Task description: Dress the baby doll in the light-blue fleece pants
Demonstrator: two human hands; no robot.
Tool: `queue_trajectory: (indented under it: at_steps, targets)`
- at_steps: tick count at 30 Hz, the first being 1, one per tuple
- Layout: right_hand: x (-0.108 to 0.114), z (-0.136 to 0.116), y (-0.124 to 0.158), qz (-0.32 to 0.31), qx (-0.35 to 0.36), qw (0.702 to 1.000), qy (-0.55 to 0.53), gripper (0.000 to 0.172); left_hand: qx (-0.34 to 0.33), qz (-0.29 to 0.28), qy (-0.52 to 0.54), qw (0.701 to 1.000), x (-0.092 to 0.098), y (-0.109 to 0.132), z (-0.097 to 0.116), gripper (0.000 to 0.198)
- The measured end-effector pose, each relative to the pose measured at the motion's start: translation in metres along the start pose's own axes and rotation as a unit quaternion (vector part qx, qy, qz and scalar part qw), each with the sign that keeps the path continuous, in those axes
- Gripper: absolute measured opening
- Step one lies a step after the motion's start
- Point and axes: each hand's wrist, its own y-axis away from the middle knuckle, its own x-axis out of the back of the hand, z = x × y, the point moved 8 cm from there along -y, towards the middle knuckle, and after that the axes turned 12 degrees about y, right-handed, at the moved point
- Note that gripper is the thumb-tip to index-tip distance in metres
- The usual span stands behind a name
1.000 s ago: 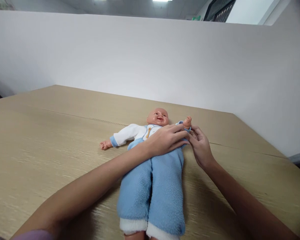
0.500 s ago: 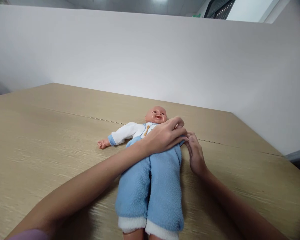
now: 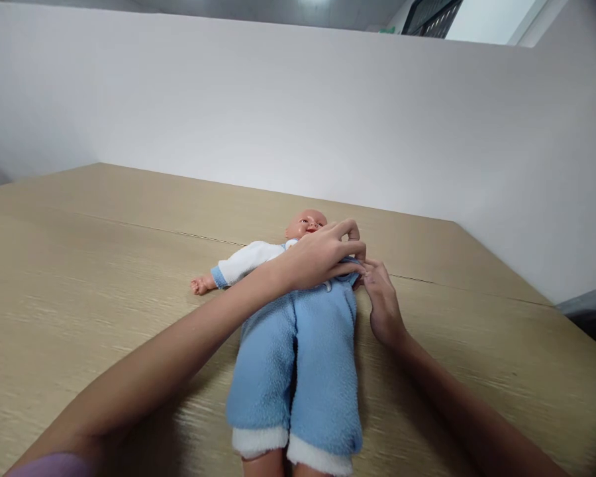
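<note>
A baby doll (image 3: 298,344) lies on its back with its head at the far end, dressed in a white top and fluffy blue trousers with white cuffs. My left hand (image 3: 322,255) reaches across its chest, fingers bent and pinching blue-edged cloth at the doll's right-hand side in view. At that same spot my right hand (image 3: 383,298) has its fingers drawn together on the cloth, partly hidden behind the left fingers. The doll's white sleeve (image 3: 251,258) on the other side is stretched out, its small hand resting on the table. My left hand covers most of the chest.
The doll lies on a wide wooden table (image 3: 104,265) with a thin seam running across it. Behind the table stands a plain white partition (image 3: 278,119). A dark grey object (image 3: 593,311) shows past the table's right edge.
My left hand has shifted slightly up, now covering the doll's chin and more of its chest. Blue-edged cloth shows lifted between both hands. The whole view has shifted slightly.
</note>
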Motion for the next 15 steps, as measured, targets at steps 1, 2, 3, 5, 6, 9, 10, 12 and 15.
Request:
queue_trajectory:
  at_steps: [1,2,3,5,6,9,10,12,15]
  targets:
    - [0.000,0.000,0.000,0.000,0.002,1.000,0.008,0.045,0.003,-0.004,0.003,1.000,0.001,-0.001,0.000,0.038]
    - [0.000,-0.001,0.000,0.001,0.005,1.000,0.014,0.044,0.008,-0.011,0.008,1.000,0.001,-0.002,-0.001,0.037]
    - [0.000,-0.001,0.000,0.002,0.008,1.000,0.018,0.041,0.017,-0.019,0.015,1.000,0.001,-0.004,-0.002,0.035]
    - [0.000,-0.001,0.000,0.000,0.015,1.000,0.023,0.036,0.044,-0.039,0.036,0.998,0.000,-0.008,-0.006,0.032]
    - [-0.001,-0.001,0.001,-0.001,0.017,1.000,0.024,0.034,0.060,-0.047,0.050,0.996,-0.001,-0.010,-0.008,0.029]
    - [-0.001,-0.001,0.002,-0.003,0.020,0.999,0.026,0.031,0.108,-0.062,0.108,0.986,-0.002,-0.015,-0.016,0.025]
    - [-0.001,-0.002,0.002,-0.004,0.026,0.999,0.027,0.030,0.123,-0.065,0.135,0.981,-0.003,-0.016,-0.019,0.025]
    - [0.000,-0.005,0.001,-0.004,0.041,0.999,0.031,0.027,0.151,-0.067,0.190,0.968,-0.005,-0.015,-0.026,0.029]
    - [0.001,-0.007,0.000,0.001,0.051,0.998,0.048,0.022,0.178,-0.063,0.249,0.950,-0.009,-0.013,-0.036,0.042]
